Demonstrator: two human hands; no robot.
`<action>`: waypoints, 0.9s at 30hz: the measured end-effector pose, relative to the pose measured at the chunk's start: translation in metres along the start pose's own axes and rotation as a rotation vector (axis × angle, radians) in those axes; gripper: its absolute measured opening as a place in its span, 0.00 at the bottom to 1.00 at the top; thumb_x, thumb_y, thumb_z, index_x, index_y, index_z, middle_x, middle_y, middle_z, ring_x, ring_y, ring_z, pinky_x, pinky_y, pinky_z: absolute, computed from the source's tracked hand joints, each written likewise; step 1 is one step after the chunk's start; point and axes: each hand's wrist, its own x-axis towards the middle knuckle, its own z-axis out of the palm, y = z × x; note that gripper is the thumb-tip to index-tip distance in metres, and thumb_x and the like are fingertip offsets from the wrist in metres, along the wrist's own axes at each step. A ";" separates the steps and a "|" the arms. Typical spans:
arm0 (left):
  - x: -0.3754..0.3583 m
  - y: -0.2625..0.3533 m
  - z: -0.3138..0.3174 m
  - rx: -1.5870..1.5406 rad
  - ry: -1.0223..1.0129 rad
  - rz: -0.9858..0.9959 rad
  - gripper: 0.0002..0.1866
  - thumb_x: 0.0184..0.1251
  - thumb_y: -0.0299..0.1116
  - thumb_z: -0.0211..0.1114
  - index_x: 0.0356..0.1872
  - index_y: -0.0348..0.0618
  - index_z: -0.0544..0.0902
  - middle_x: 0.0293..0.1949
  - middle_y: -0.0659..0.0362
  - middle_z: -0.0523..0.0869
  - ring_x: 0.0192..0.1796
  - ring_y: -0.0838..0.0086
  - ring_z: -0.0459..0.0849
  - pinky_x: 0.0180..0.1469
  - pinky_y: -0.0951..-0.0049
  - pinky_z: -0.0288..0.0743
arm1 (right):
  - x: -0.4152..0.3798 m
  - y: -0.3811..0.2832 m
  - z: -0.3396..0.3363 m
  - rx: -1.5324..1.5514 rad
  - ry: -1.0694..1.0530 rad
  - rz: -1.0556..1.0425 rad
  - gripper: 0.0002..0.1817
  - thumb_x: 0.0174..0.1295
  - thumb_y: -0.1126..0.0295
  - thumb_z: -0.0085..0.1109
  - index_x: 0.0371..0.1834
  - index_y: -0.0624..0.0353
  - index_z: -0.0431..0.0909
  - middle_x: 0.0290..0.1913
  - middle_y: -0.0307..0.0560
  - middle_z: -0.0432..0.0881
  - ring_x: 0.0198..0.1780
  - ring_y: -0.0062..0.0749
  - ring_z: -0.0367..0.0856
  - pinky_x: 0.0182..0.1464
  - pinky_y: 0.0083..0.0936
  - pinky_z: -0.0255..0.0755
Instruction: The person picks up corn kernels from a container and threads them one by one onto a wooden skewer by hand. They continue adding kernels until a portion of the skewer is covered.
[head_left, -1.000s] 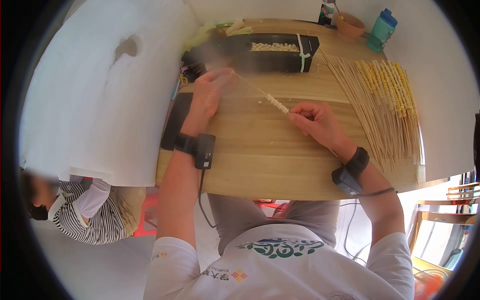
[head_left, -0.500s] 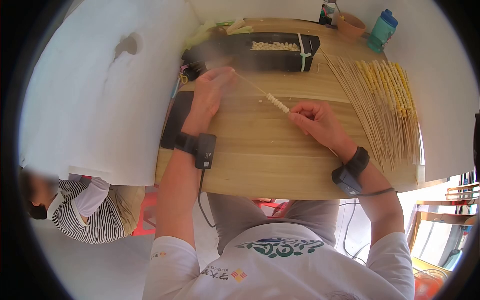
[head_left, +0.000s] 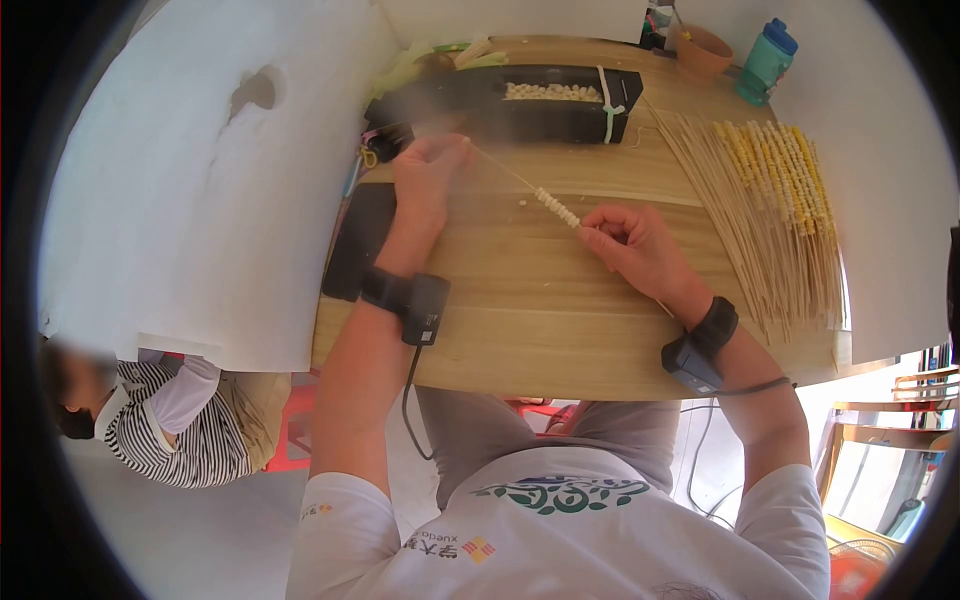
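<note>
Between my hands a thin stick (head_left: 512, 172) slants down to the right, with a row of small pale pieces (head_left: 557, 207) threaded on its middle. My right hand (head_left: 637, 245) pinches the stick just below that row, and the stick's lower end shows beneath the palm. At the stick's upper tip, my left hand (head_left: 430, 170) has its fingers closed round a small pale piece (head_left: 466, 142). Behind them lies a black box (head_left: 480, 120) holding loose pale pieces (head_left: 550, 92). One loose pale piece (head_left: 522, 203) rests on the wooden table (head_left: 500, 330).
Bare sticks (head_left: 720, 220) and sticks with yellow and white pieces (head_left: 780, 170) lie at the right. A clay pot (head_left: 702, 52) and a blue bottle (head_left: 767, 62) stand behind them. A dark flat object (head_left: 358, 240) lies at the left. Another person (head_left: 180, 420) sits at lower left.
My left wrist and forearm have shifted slightly to the right, and a pale piece now shows at the fingertips by the stick's tip. My right hand has hardly moved.
</note>
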 end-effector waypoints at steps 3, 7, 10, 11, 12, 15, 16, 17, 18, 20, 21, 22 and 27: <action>-0.001 0.000 0.003 0.033 -0.006 0.072 0.05 0.64 0.25 0.67 0.39 0.36 0.82 0.35 0.58 0.86 0.36 0.76 0.85 0.40 0.80 0.78 | 0.000 0.002 0.000 -0.023 0.007 -0.017 0.07 0.66 0.72 0.59 0.32 0.64 0.78 0.20 0.26 0.66 0.23 0.09 0.58 0.22 0.16 0.53; -0.003 0.000 0.009 0.063 0.043 0.115 0.04 0.63 0.23 0.66 0.37 0.36 0.82 0.33 0.57 0.86 0.35 0.77 0.85 0.39 0.79 0.77 | -0.002 -0.002 0.003 -0.054 0.019 -0.022 0.07 0.66 0.72 0.59 0.32 0.64 0.78 0.19 0.28 0.66 0.23 0.09 0.58 0.23 0.16 0.54; -0.003 -0.001 0.008 0.116 0.058 0.144 0.03 0.63 0.22 0.66 0.37 0.36 0.82 0.33 0.57 0.86 0.35 0.77 0.85 0.39 0.79 0.77 | -0.003 -0.004 0.004 -0.089 0.015 -0.051 0.07 0.66 0.72 0.59 0.33 0.64 0.78 0.19 0.29 0.66 0.23 0.10 0.59 0.23 0.16 0.55; -0.002 -0.002 0.008 0.158 0.062 0.164 0.03 0.63 0.22 0.66 0.36 0.36 0.82 0.33 0.57 0.86 0.35 0.77 0.85 0.39 0.79 0.77 | -0.003 -0.004 0.004 -0.089 0.015 -0.050 0.07 0.66 0.72 0.59 0.33 0.64 0.78 0.19 0.29 0.66 0.23 0.10 0.59 0.23 0.16 0.55; -0.002 -0.004 0.007 0.158 0.061 0.163 0.03 0.63 0.22 0.66 0.36 0.36 0.82 0.33 0.57 0.86 0.35 0.77 0.85 0.39 0.79 0.77 | -0.003 -0.005 0.005 -0.090 0.018 -0.054 0.07 0.66 0.72 0.59 0.33 0.65 0.77 0.20 0.29 0.66 0.24 0.10 0.59 0.23 0.16 0.55; 0.000 -0.006 0.005 0.224 0.051 0.196 0.03 0.63 0.22 0.65 0.36 0.35 0.82 0.33 0.57 0.86 0.35 0.77 0.85 0.39 0.80 0.77 | -0.003 -0.005 0.004 -0.082 0.009 -0.057 0.07 0.66 0.72 0.58 0.33 0.65 0.77 0.20 0.29 0.66 0.24 0.10 0.59 0.23 0.16 0.55; 0.000 -0.006 0.004 0.245 0.038 0.195 0.03 0.63 0.22 0.65 0.37 0.35 0.82 0.34 0.58 0.86 0.35 0.77 0.85 0.39 0.80 0.77 | -0.003 -0.005 0.004 -0.074 -0.002 -0.056 0.07 0.67 0.72 0.58 0.33 0.64 0.78 0.20 0.28 0.66 0.24 0.10 0.59 0.24 0.16 0.55; 0.000 -0.005 0.003 0.267 0.025 0.195 0.03 0.63 0.22 0.65 0.37 0.36 0.82 0.34 0.58 0.86 0.35 0.77 0.85 0.40 0.80 0.77 | -0.003 -0.004 0.003 -0.074 -0.002 -0.056 0.07 0.67 0.72 0.58 0.33 0.64 0.78 0.20 0.28 0.66 0.24 0.10 0.59 0.24 0.16 0.55; 0.000 -0.004 0.002 0.267 0.026 0.196 0.03 0.63 0.22 0.65 0.37 0.36 0.82 0.34 0.58 0.86 0.35 0.77 0.85 0.40 0.80 0.77 | -0.003 -0.002 0.002 -0.027 -0.013 -0.031 0.07 0.67 0.72 0.58 0.34 0.64 0.78 0.21 0.27 0.66 0.24 0.09 0.59 0.24 0.16 0.54; 0.001 -0.002 0.001 0.293 0.004 0.171 0.04 0.64 0.22 0.65 0.38 0.36 0.82 0.35 0.58 0.87 0.37 0.77 0.86 0.41 0.80 0.78 | -0.002 -0.001 0.001 0.019 -0.023 -0.007 0.07 0.68 0.72 0.57 0.34 0.64 0.78 0.21 0.26 0.66 0.24 0.09 0.58 0.24 0.15 0.53; 0.001 -0.001 0.000 0.292 0.003 0.172 0.04 0.64 0.22 0.65 0.38 0.36 0.82 0.35 0.58 0.87 0.37 0.77 0.86 0.41 0.80 0.78 | -0.002 -0.001 0.000 0.049 -0.029 -0.004 0.07 0.68 0.72 0.57 0.34 0.64 0.78 0.21 0.25 0.66 0.24 0.09 0.57 0.24 0.15 0.52; 0.002 -0.001 0.000 0.296 -0.003 0.202 0.04 0.64 0.22 0.66 0.38 0.37 0.82 0.35 0.59 0.87 0.37 0.79 0.85 0.41 0.80 0.77 | -0.001 -0.001 -0.001 0.080 -0.036 -0.001 0.07 0.68 0.72 0.57 0.34 0.63 0.78 0.22 0.24 0.66 0.24 0.08 0.57 0.24 0.15 0.51; 0.002 0.002 0.001 0.372 -0.005 0.307 0.05 0.64 0.22 0.66 0.39 0.38 0.83 0.35 0.64 0.86 0.37 0.84 0.83 0.42 0.83 0.75 | -0.003 -0.006 -0.002 0.072 -0.037 -0.008 0.06 0.68 0.73 0.57 0.34 0.63 0.78 0.21 0.24 0.66 0.24 0.08 0.56 0.24 0.15 0.51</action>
